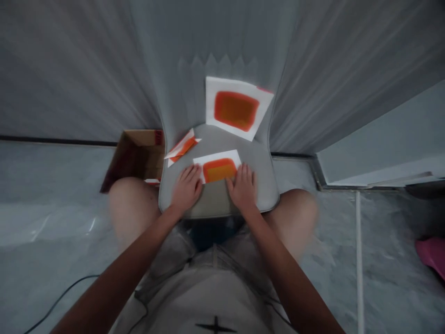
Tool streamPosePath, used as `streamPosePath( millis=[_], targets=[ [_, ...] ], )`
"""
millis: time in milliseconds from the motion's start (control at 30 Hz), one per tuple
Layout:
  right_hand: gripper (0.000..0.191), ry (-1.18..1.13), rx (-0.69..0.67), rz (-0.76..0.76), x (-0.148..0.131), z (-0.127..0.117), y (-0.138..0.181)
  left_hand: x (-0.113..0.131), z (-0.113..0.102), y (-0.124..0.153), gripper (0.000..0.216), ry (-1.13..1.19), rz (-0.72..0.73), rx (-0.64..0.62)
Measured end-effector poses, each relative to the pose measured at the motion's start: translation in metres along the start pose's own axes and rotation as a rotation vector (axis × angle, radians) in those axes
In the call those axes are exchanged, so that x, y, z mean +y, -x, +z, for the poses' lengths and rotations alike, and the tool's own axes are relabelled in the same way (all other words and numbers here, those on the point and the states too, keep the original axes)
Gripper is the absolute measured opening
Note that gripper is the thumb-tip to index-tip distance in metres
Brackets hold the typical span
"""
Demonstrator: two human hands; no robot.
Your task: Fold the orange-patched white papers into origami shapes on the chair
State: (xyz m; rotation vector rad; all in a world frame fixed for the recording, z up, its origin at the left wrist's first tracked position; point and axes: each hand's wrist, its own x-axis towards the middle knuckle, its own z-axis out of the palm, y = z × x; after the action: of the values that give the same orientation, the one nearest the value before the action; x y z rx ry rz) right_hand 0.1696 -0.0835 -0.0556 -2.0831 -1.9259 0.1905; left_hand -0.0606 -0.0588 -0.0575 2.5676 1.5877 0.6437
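A white paper sheet [198,161] with an orange and yellow printed rectangle lies on the grey chair seat [215,202] in front of me; it may be folded. My left hand [187,188] rests at its left edge, fingers stretched out flat and touching the paper. At the right edge my right hand [244,186] lies with fingers extended and thumb apart, also touching the sheet. Behind it, a larger white sheet [211,104] with an orange-brown rectangle leans against the chair back. A folded orange and white paper piece [184,146] sits on the seat's left side.
A cardboard box [134,160] stands on the floor left of the chair, with a small white and red item [152,181] near its front. Grey curtains [69,69] hang behind. At right are a pale panel [389,139] and a pink object [431,253]. A dark cable [62,297] crosses the floor at left.
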Motion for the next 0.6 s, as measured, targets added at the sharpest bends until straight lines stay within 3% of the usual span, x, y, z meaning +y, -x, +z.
streamPosePath(
  millis=[100, 200, 333, 433, 500, 600],
  targets=[
    [0.076, -0.015, 0.001, 0.006, -0.001, -0.001, 0.0, 0.003, -0.003, 0.003, 0.051, 0.023, 0.035, 0.101],
    [0.077, -0.015, -0.016, 0.015, -0.001, -0.004, 0.0, 0.024, -0.006, 0.003, 0.052, 0.06, 0.095, 0.115],
    [0.071, 0.017, -0.084, 0.009, 0.0, -0.007, -0.001, 0.073, 0.001, -0.005, 0.054, 0.128, 0.221, -0.071],
    [0.065, 0.044, -0.132, 0.016, 0.002, -0.006, -0.002, 0.1, 0.009, -0.011, 0.062, 0.105, 0.197, -0.172],
    [0.066, 0.045, -0.122, 0.022, 0.002, -0.006, -0.002, 0.103, 0.01, -0.009, 0.065, 0.071, 0.145, -0.196],
    [0.073, 0.024, -0.059, 0.012, 0.001, -0.005, -0.001, 0.089, 0.001, 0.004, 0.065, 0.025, 0.099, -0.223]
  ],
)
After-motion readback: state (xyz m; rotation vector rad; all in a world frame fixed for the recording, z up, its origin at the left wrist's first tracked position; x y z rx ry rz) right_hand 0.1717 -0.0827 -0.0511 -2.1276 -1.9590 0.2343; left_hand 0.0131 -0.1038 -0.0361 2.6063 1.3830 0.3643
